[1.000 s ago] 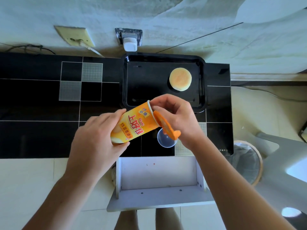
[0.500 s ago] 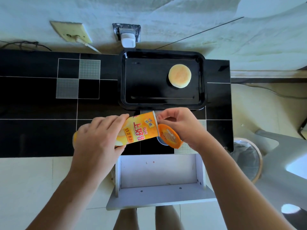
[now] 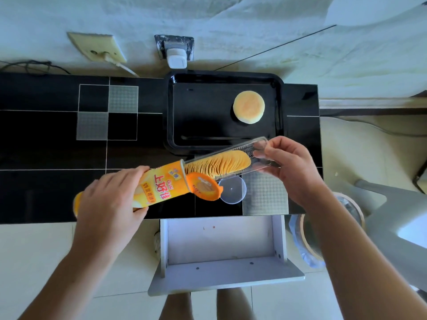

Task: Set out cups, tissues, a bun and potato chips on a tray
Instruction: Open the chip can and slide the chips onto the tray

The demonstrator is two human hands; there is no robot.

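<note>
1. Nearest the person, a white drawer (image 3: pixel 221 245) stands pulled out from under the bench's near edge, with a bin (image 3: pixel 332 229) lined with plastic on the floor to its right.
2. The left hand (image 3: pixel 108 204) is wrapped around the lower part of the orange chip can (image 3: pixel 152 188), fingers curled over its top side. The can is tilted, base toward the near edge, open mouth pointing up and right.
3. An orange foil seal (image 3: pixel 204 187) hangs peeled from the can's mouth, just below the rim.
4. A clear round lid (image 3: pixel 232 189) lies flat on the bench (image 3: pixel 46 153) close to the near edge, partly behind the seal.
5. A clear plastic tray sleeve (image 3: pixel 256 153) sticks out of the can, carrying a stacked row of potato chips (image 3: pixel 219 166). About half the row is outside the can.
6. The right hand (image 3: pixel 291 167) pinches the far end of the sleeve between thumb and fingers, the other fingers loosely bent. Sleeve and chips hang over the bench, just short of the tray's near rim.
7. The black tray (image 3: pixel 171 112) sits at the bench's far edge, against the wall.
8. A round bun (image 3: pixel 248 110) lies flat in the tray's right half, toward its far right corner.
9. On the wall beyond, a white plug (image 3: pixel 176 57) sits in a socket, with a yellowed outlet plate (image 3: pixel 97 46) to the left.
</note>
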